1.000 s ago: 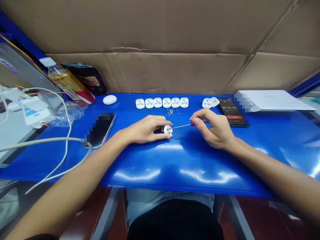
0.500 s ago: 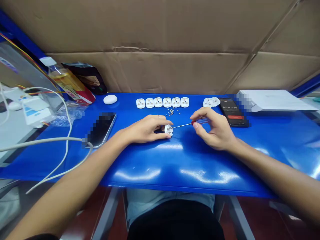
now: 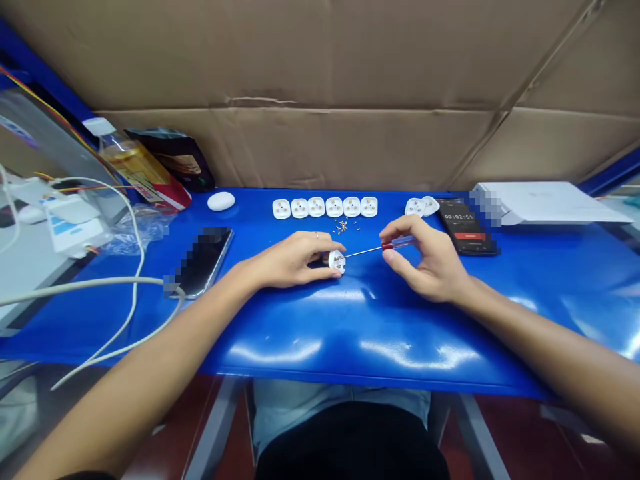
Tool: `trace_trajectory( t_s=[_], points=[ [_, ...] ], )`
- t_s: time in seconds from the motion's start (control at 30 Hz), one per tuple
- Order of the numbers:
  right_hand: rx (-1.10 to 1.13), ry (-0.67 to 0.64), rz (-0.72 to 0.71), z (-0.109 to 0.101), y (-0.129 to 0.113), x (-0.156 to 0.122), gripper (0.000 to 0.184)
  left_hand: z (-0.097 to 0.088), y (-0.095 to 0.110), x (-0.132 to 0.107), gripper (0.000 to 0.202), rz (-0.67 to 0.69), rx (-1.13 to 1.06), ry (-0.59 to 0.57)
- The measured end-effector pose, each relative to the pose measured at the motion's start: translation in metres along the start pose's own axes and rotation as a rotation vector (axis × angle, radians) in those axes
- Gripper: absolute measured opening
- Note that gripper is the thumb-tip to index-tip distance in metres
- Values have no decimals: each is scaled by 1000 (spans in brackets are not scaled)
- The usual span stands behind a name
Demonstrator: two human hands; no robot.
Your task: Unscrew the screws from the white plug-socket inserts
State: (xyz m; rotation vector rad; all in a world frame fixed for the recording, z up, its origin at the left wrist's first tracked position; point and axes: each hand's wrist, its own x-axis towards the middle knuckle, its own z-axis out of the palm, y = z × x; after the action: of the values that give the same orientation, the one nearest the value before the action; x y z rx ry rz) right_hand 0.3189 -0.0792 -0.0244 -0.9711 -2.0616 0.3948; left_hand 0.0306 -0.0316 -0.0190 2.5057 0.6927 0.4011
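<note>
My left hand (image 3: 295, 259) is closed around a small round white plug part (image 3: 337, 261), held on the blue table (image 3: 350, 320) near its middle. My right hand (image 3: 425, 257) pinches the red-and-clear handle of a thin screwdriver (image 3: 373, 250). Its metal tip touches the face of the white part. A little heap of tiny screws (image 3: 343, 226) lies just behind the hands. Behind that runs a row of several white plug parts (image 3: 325, 207), with two more white parts (image 3: 421, 206) off to the right.
A dark phone (image 3: 203, 260) lies left of my left hand; another phone showing a timer (image 3: 463, 223) lies at the right. White cables (image 3: 115, 293), a bottle (image 3: 135, 167), a dark bag (image 3: 175, 157), a white oval case (image 3: 221, 201) and a white box (image 3: 545, 202) ring the table. Cardboard stands behind.
Both hands stay in place. The right fingers have shifted slightly on the screwdriver handle, and the timer reading has advanced.
</note>
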Motion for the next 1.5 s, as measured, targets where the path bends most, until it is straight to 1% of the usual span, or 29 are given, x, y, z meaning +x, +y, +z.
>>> trace_trajectory(
  t_s=[0.1, 0.17, 0.27, 0.33, 0.47, 0.57, 0.7, 0.77, 0.93, 1.03, 1.1, 1.17, 1.23, 1.3, 1.33, 1.4, 1.5],
  points=[
    [-39, 32, 59, 1, 1, 0, 6, 0, -1, 0, 45, -6, -1, -2],
    [-26, 46, 40, 1, 1, -1, 5, 0, -1, 0, 45, -1, -5, -1],
    [11, 21, -23, 0, 1, -1, 16, 0, -1, 0, 44, 8, -12, 4],
    [7, 11, -18, 0, 1, -1, 19, 0, -1, 0, 44, 2, -11, 2],
    [-49, 45, 66, 1, 0, 0, 7, 0, -1, 0, 44, 2, -12, 4],
    [-37, 49, 29, 2, 0, 0, 5, 1, -2, 0, 43, 7, -14, 14],
    [-20, 21, -31, 0, 1, -1, 14, 0, -1, 0, 45, -8, -3, -4],
    [-25, 25, -24, 0, 0, -1, 13, 0, -1, 0, 45, -10, -3, -8],
    [-54, 56, 25, 2, -4, 1, 2, -1, 0, 0, 43, -15, -9, -2],
    [-64, 85, 28, 1, -4, 3, 4, -2, -1, -1, 43, -18, 4, -1],
    [-88, 123, 43, 0, 0, 5, 6, -2, -3, -1, 45, -22, 15, 7],
    [-134, 150, 76, -1, 7, 8, 8, -2, -3, -1, 53, -40, 23, 26],
    [-182, 105, 134, 0, 16, 9, 10, -2, -3, -1, 64, -77, 18, 54],
    [-214, 82, 145, 1, 24, 10, 13, -2, -2, 0, 70, -117, 1, 86],
    [-220, 64, 147, 2, 28, 10, 15, -2, -2, 0, 69, -133, -12, 104],
    [-217, 37, 157, 3, 32, 10, 17, 0, -1, 1, 61, -138, -36, 131],
    [-201, 23, 170, 5, 32, 9, 20, 2, 1, 3, 49, -95, -40, 138]
  ],
)
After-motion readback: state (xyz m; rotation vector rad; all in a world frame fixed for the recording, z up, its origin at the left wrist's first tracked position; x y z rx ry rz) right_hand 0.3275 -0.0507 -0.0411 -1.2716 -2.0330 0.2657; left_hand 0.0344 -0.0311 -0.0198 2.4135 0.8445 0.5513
